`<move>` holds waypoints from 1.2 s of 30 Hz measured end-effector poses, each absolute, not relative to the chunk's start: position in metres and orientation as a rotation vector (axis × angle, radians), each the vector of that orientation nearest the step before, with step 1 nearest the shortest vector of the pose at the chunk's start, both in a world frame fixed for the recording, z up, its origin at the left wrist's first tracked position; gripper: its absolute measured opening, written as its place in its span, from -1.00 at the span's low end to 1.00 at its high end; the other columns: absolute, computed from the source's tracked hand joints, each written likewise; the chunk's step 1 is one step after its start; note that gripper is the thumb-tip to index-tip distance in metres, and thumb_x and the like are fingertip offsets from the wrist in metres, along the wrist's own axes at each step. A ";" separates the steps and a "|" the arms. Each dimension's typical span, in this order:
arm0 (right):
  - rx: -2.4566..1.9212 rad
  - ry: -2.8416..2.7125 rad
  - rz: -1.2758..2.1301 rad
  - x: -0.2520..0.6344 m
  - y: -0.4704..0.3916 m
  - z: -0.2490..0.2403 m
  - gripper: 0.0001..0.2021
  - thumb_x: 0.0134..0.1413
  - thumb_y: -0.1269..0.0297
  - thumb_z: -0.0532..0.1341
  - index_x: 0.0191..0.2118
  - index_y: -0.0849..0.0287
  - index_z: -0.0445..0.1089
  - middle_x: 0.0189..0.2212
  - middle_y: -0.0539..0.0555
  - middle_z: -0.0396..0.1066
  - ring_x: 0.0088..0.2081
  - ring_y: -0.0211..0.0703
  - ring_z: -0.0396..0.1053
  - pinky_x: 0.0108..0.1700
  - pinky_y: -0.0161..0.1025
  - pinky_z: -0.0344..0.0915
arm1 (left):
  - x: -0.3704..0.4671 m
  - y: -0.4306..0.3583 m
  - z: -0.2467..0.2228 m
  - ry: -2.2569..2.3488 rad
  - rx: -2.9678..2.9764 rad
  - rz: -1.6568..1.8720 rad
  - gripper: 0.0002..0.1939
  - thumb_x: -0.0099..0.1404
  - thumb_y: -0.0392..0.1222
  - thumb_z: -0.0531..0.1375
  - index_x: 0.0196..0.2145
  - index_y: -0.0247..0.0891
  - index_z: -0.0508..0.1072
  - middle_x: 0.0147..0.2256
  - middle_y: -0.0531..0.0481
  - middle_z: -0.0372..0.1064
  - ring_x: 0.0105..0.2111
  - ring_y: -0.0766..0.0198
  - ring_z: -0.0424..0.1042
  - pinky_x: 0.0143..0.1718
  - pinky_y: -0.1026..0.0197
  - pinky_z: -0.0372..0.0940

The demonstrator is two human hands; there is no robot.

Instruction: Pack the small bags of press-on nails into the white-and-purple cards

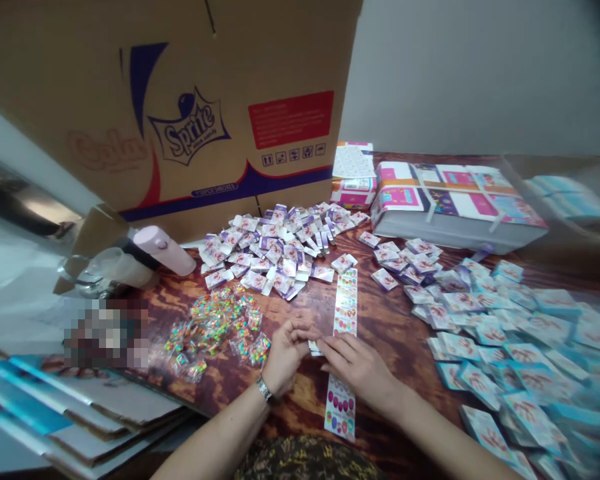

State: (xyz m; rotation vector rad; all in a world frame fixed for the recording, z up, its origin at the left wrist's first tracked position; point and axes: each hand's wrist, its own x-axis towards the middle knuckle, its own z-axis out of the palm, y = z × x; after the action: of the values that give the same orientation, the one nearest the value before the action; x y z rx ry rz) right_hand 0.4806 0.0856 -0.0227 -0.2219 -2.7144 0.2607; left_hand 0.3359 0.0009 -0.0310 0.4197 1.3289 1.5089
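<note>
My left hand (286,357) and my right hand (357,367) meet over the middle of the table. Between their closed fingertips is a small white piece (315,347), mostly hidden, so its exact kind is unclear. Beneath the hands runs a long strip of nail stickers (341,408), printed in colourful rows and partly covered by the right hand. Clear packets of colourful candy (213,327) lie in a heap left of my left hand. Beyond the hands is a pile of small white and purple boxes (275,247).
A large brown carton (220,60) stands at the back left, with a pink bottle (164,250) in front. Wrapped bundles (455,200) sit at the back right. Many small blue and white boxes (525,360) spread across the right side. Flattened cardboard (70,413) lies at lower left.
</note>
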 end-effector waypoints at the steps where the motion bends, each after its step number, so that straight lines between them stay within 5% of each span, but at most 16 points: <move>1: -0.199 -2.741 0.283 0.480 0.084 -0.026 -0.73 0.17 0.42 0.03 -0.02 0.22 0.29 -0.24 0.16 0.40 -0.22 -0.12 0.30 -0.18 -0.21 0.30 | 0.335 -0.003 -0.032 1.334 0.389 1.487 -0.71 -0.03 -0.39 0.22 -0.32 -0.28 0.27 -0.41 -0.01 0.44 -0.49 0.33 0.41 -0.42 0.28 0.31; 6: -0.331 -2.798 0.479 0.479 0.086 -0.043 -0.80 0.19 0.45 -0.01 -0.22 0.19 0.34 -0.41 0.07 0.35 -0.34 -0.18 0.29 -0.28 -0.27 0.29 | 0.308 -0.038 -0.038 1.833 1.002 1.283 -0.82 0.14 -0.34 0.09 -0.26 -0.24 0.37 -0.30 -0.08 0.42 -0.27 0.19 0.42 -0.20 0.09 0.33; 9: -0.473 -2.740 0.526 0.478 0.094 -0.047 -0.80 0.20 0.41 -0.02 -0.28 0.18 0.34 -0.43 0.08 0.34 -0.36 -0.18 0.30 -0.29 -0.27 0.27 | 0.278 -0.065 -0.044 2.261 1.570 1.021 -0.77 0.20 -0.33 0.06 -0.19 -0.21 0.41 -0.18 -0.09 0.38 -0.04 0.08 0.27 0.04 -0.07 0.15; 13: -0.529 -2.744 0.548 0.471 0.096 -0.045 -0.80 0.22 0.36 -0.03 -0.26 0.17 0.34 -0.41 0.10 0.36 -0.34 -0.18 0.33 -0.27 -0.27 0.26 | 0.263 -0.078 -0.054 2.411 1.935 0.582 -0.72 0.23 -0.28 0.06 -0.09 -0.21 0.38 -0.04 -0.14 0.30 0.09 -0.05 0.09 0.08 -0.22 0.03; 20: -0.650 -2.706 0.549 0.454 0.095 -0.044 -0.79 0.21 0.32 -0.02 -0.26 0.18 0.35 -0.41 0.10 0.35 -0.35 -0.17 0.32 -0.29 -0.27 0.24 | 0.302 -0.038 -0.050 2.348 1.969 0.476 -0.61 0.21 -0.12 0.11 -0.01 -0.25 0.31 -0.12 -0.19 0.30 -0.01 -0.05 0.18 0.07 -0.26 0.00; 26: -0.633 -2.757 0.339 0.443 0.094 -0.047 -0.79 0.20 0.37 -0.02 -0.33 0.18 0.35 -0.44 0.08 0.33 -0.37 -0.17 0.29 -0.30 -0.27 0.22 | 0.311 -0.042 -0.057 2.299 2.001 0.573 -0.68 0.24 -0.24 0.04 -0.04 -0.28 0.32 -0.09 -0.17 0.29 -0.01 -0.01 0.16 0.10 -0.24 -0.04; 36: -0.145 -2.827 0.102 0.427 0.088 -0.072 -0.74 0.14 0.47 0.04 -0.06 0.26 0.31 -0.25 0.18 0.40 -0.18 -0.04 0.29 -0.21 -0.14 0.25 | 0.313 -0.050 -0.065 2.259 2.010 0.613 -0.65 0.21 -0.27 0.05 -0.03 -0.27 0.32 -0.06 -0.20 0.28 0.02 -0.01 0.17 0.09 -0.23 -0.01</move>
State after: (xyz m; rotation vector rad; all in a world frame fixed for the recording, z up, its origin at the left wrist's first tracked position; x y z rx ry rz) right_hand 0.4269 0.0877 -0.0717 -0.1447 -2.8270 0.1020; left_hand 0.3129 -0.0499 -0.0654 2.0098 2.2586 0.6131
